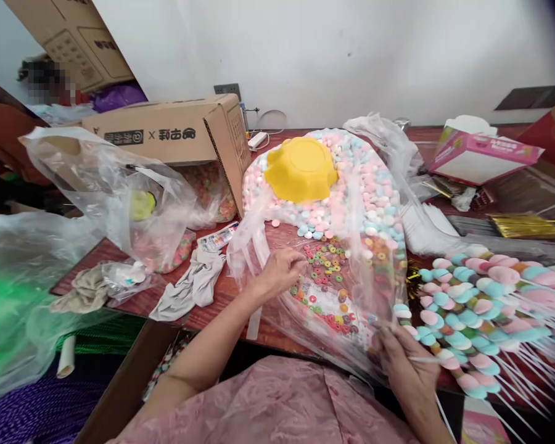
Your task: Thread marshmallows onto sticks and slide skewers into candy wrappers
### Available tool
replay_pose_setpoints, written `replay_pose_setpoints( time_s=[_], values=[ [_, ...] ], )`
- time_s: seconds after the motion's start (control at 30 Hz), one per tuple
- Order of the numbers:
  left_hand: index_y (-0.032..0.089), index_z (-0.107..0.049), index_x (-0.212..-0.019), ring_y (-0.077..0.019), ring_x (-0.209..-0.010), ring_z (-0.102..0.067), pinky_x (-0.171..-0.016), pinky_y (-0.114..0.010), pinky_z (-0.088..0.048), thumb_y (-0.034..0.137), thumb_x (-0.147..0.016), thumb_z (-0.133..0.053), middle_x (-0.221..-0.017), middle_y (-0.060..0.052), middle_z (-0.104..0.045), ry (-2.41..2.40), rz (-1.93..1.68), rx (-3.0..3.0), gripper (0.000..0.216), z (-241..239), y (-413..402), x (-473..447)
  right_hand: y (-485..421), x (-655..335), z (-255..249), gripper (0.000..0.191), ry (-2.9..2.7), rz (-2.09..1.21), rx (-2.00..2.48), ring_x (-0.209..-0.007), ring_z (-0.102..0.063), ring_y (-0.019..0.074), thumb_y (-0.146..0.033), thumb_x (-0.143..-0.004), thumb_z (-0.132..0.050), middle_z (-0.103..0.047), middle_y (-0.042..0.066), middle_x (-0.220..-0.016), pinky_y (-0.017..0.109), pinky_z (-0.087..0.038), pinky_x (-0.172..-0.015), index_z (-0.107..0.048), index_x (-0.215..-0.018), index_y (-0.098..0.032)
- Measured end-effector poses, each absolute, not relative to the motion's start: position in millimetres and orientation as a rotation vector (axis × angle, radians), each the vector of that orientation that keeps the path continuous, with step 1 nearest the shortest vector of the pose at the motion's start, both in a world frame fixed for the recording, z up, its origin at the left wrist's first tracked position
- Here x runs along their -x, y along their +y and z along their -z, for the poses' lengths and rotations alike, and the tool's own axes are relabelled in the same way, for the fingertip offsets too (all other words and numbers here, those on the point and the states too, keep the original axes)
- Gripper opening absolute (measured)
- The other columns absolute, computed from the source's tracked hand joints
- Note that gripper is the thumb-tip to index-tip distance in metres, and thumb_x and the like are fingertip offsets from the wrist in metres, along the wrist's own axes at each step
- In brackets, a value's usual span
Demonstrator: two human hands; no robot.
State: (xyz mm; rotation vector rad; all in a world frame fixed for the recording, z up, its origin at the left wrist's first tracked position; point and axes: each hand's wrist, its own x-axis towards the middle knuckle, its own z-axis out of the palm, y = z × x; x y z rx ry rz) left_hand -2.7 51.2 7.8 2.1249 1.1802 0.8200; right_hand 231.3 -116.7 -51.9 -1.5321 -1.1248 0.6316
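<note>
My left hand [282, 271] is over the left side of a clear plastic bag [254, 246], its fingers curled together; anything between them is hidden. Beside those fingertips lie small coloured ring candies [326, 259], red, green, yellow and orange, on or in the plastic. My right hand [409, 364] is closed at the bag's lower right, around a thin white stick [423, 359] that shows across the hand. Right next to it is a pile of marshmallow skewers [467, 320] in pink and blue, with white sticks. Behind, many loose pastel marshmallows [374, 185] lie under an upturned yellow bowl [303, 169].
A cardboard box [166, 132] holding bagged candy stands at the back left. Grey cloth gloves [192, 283] lie on the table's left. At the back right are a pink-and-white box [485, 151] and gold twist ties [525, 226]. Another person [49, 80] is far left.
</note>
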Motion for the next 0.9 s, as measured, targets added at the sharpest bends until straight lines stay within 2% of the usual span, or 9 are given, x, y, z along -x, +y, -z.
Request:
replay_pose_setpoints(
  time_s=[0.1,0.23,0.3,0.37,0.43,0.57,0.7,0.8,0.9],
  values=[
    [0.012,-0.069,-0.072,-0.0165,-0.074,-0.060,-0.075,-0.028,-0.045,0.015,-0.084,-0.049,-0.076,-0.006,-0.068,1.297,-0.602,-2.327,0.023,-12.0,81.3,5.7,-108.1,-226.0,67.5,0.039,-1.077,-0.832,1.536,-0.048,-0.039,0.0109,-0.055,-0.082,-0.064,-0.045,-0.003,-0.053,0.023,-0.032,-0.044,-0.072,-0.081,-0.017],
    [0.012,-0.064,-0.063,-0.0181,-0.069,-0.058,-0.072,-0.030,-0.045,0.010,-0.076,-0.050,-0.069,-0.007,-0.065,1.351,-0.428,-2.408,0.020,-8.2,109.0,4.1,-111.1,-231.9,73.7,0.044,-1.103,-0.866,1.578,-0.051,-0.041,0.0124,-0.061,-0.078,-0.064,-0.046,-0.002,-0.054,0.024,-0.034,-0.045,-0.071,-0.075,-0.017],
    [0.011,-0.066,-0.073,-0.0215,-0.080,-0.060,-0.078,-0.032,-0.046,0.008,-0.074,-0.051,-0.082,-0.012,-0.068,1.375,-0.402,-2.430,0.015,-4.0,122.0,-1.8,-111.1,-233.4,75.1,0.045,-1.130,-0.856,1.589,-0.051,-0.041,0.0124,-0.061,-0.078,-0.064,-0.045,-0.002,-0.054,0.024,-0.034,-0.046,-0.071,-0.074,-0.017],
    [0.008,-0.066,-0.090,-0.0252,-0.095,-0.060,-0.087,-0.036,-0.045,0.008,-0.074,-0.052,-0.101,-0.017,-0.067,1.388,-0.399,-2.451,0.021,-0.5,135.4,-11.3,-109.9,-233.5,76.9,0.043,-1.150,-0.849,1.591,-0.051,-0.041,0.0123,-0.059,-0.080,-0.063,-0.045,-0.003,-0.055,0.024,-0.034,-0.047,-0.071,-0.075,-0.017],
    [0.008,-0.064,-0.099,-0.0267,-0.102,-0.058,-0.091,-0.037,-0.044,0.012,-0.076,-0.054,-0.110,-0.019,-0.065,1.371,-0.396,-2.465,0.025,1.2,147.3,-22.9,-109.0,-233.2,78.8,0.041,-1.166,-0.839,1.592,-0.053,-0.042,0.0127,-0.057,-0.081,-0.063,-0.046,-0.002,-0.057,0.024,-0.035,-0.047,-0.071,-0.079,-0.017],
    [0.012,-0.066,-0.087,-0.0218,-0.086,-0.061,-0.081,-0.031,-0.045,0.009,-0.076,-0.050,-0.089,-0.011,-0.069,1.277,-0.357,-2.471,0.019,0.5,154.9,-40.0,-110.8,-233.6,78.2,0.040,-1.207,-0.810,1.601,-0.053,-0.043,0.0131,-0.054,-0.083,-0.061,-0.048,-0.002,-0.058,0.024,-0.035,-0.048,-0.071,-0.084,-0.016],
    [0.014,-0.064,-0.067,-0.0187,-0.067,-0.057,-0.068,-0.029,-0.043,0.006,-0.069,-0.050,-0.067,-0.006,-0.064,1.201,-0.307,-2.462,0.016,-1.7,138.8,-28.2,-113.5,-234.6,74.6,0.040,-1.217,-0.818,1.603,-0.053,-0.043,0.0128,-0.053,-0.084,-0.060,-0.048,-0.002,-0.058,0.024,-0.036,-0.048,-0.071,-0.087,-0.015],
    [0.015,-0.062,-0.059,-0.0158,-0.061,-0.053,-0.062,-0.027,-0.040,0.007,-0.064,-0.054,-0.059,-0.003,-0.060,1.179,-0.283,-2.427,0.012,-2.3,122.9,-2.8,-113.4,-235.4,75.8,0.040,-1.227,-0.801,1.606,-0.054,-0.045,0.0135,-0.053,-0.084,-0.060,-0.051,-0.001,-0.058,0.024,-0.039,-0.050,-0.073,-0.087,-0.015],
    [0.015,-0.063,-0.060,-0.0147,-0.061,-0.053,-0.063,-0.026,-0.041,0.010,-0.067,-0.054,-0.060,0.000,-0.060,1.206,-0.319,-2.380,0.013,0.5,108.8,21.4,-111.4,-235.7,78.3,0.038,-1.242,-0.768,1.589,-0.055,-0.048,0.0141,-0.052,-0.084,-0.061,-0.055,0.000,-0.060,0.024,-0.041,-0.052,-0.074,-0.090,-0.016]
  ],
)
